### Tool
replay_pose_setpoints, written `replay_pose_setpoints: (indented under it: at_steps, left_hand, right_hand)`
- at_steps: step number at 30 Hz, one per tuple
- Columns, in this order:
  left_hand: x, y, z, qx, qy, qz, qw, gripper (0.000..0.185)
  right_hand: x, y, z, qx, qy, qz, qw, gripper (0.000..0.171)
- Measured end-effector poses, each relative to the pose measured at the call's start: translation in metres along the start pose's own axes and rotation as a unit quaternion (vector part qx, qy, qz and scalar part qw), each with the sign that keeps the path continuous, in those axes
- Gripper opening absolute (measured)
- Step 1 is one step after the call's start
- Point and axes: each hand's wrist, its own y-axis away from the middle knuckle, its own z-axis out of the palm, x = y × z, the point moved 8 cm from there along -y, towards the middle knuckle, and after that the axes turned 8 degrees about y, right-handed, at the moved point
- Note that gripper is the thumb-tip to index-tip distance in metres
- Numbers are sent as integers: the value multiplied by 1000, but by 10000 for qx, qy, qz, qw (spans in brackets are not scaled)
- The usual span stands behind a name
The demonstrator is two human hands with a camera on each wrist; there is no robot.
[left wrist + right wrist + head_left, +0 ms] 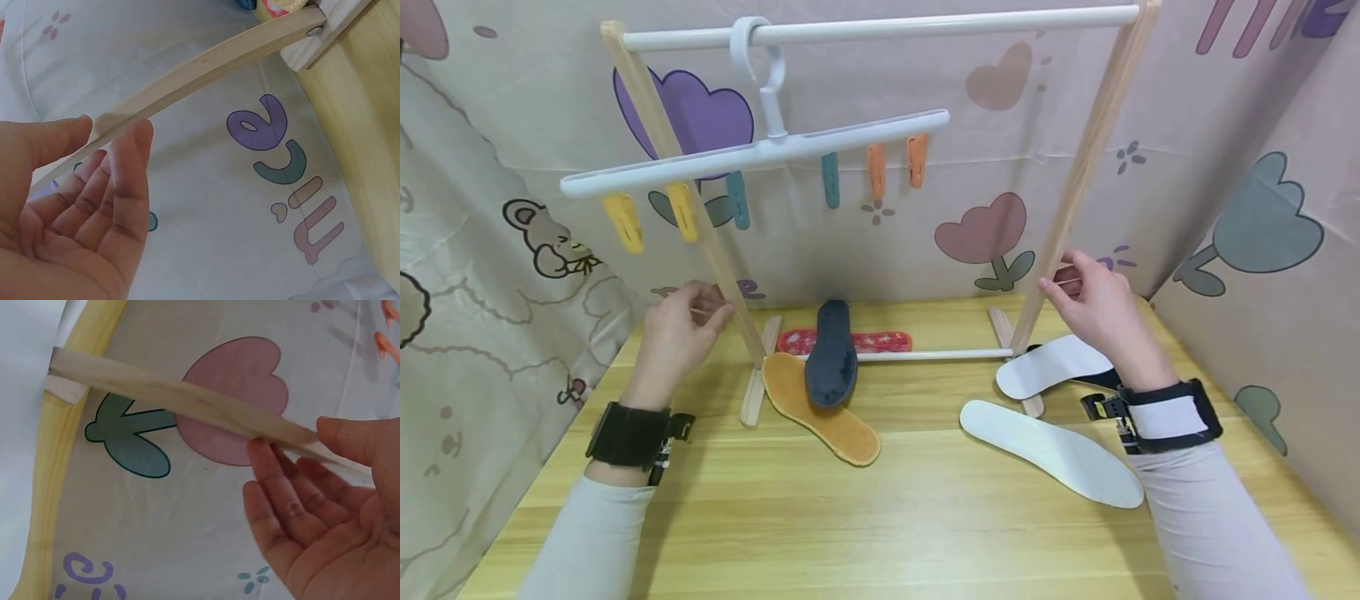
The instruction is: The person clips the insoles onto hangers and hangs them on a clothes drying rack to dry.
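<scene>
A small wooden rack with a white top rod [925,27] stands on the table. My left hand [679,329] is at its left post [658,125], thumb on one side and fingertips on the other, also seen in the left wrist view. At the right post [1093,150], my right hand [1105,304] holds the wood lightly between thumb and fingers. In the right wrist view, that post [187,400] runs past the thumb tip and curved fingers. From the top rod hangs a white hanger [857,143], tilted up to the right, with yellow, teal and orange clips.
A dark insole [831,367] overlaps a tan insole [790,392] by the left foot; a red patterned insole [883,342] lies behind the lower white bar [940,356]. On the right lie a white insole [1052,450] and another white one [1052,365] over a black piece.
</scene>
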Motion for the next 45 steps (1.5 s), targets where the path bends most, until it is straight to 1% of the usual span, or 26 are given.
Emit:
replay_pose_setpoints:
  at_steps: [3, 5, 8, 10, 12, 16, 18, 22, 27, 31, 34, 37, 40, 42, 45]
  left_hand:
    - [3, 5, -2, 211, -191, 132, 9995, 18]
    - [7, 9, -4, 364, -323, 311, 9983, 17]
    - [13, 14, -2, 450, -396, 500, 9969, 19]
    - [17, 17, 0, 386, -404, 553, 9969, 19]
    - [21, 19, 5, 236, -376, 533, 9976, 18]
    - [26, 20, 17, -135, -308, 523, 9981, 14]
    - [28, 20, 23, -315, -282, 529, 9977, 13]
    - [31, 19, 34, -550, -253, 545, 9967, 13]
    - [36, 21, 44, -744, -219, 577, 9953, 11]
    - [37, 23, 50, -874, -166, 569, 9944, 8]
    - [38, 24, 55, -974, -137, 588, 9934, 9]
    - [39, 25, 59, -1045, -136, 667, 9922, 8]
    - [40, 26, 63, -1144, -122, 734, 9906, 7]
    - [40, 26, 66, -1234, -93, 682, 9900, 8]
    - [37, 27, 70, -1370, -28, 513, 9892, 15]
  right_hand:
    - [2, 2, -1, -11, 90, 296, 9995, 45]
    - [3, 5, -2, -48, 201, 482, 9986, 46]
    - [4, 9, -1, -283, 325, 653, 9969, 50]
    - [2, 12, 0, -483, 460, 697, 9953, 52]
    - [1, 16, 2, -689, 533, 720, 9936, 55]
    - [-4, 22, 1, -813, 619, 693, 9924, 52]
    - [-8, 25, 1, -835, 636, 619, 9926, 50]
    - [-19, 28, 4, -871, 571, 422, 9937, 44]
    - [-39, 28, 13, -850, 317, 209, 9957, 37]
    - [-59, 26, 25, -838, 88, 2, 9964, 26]
    - [-76, 24, 39, -909, -47, -261, 9955, 20]
    - [-96, 23, 59, -1065, -157, -517, 9928, 17]
    - [-114, 24, 79, -1232, -123, -719, 9897, 18]
    - [-126, 24, 92, -1337, -41, -888, 9870, 20]
    - [-139, 25, 110, -1496, 116, -1084, 9827, 24]
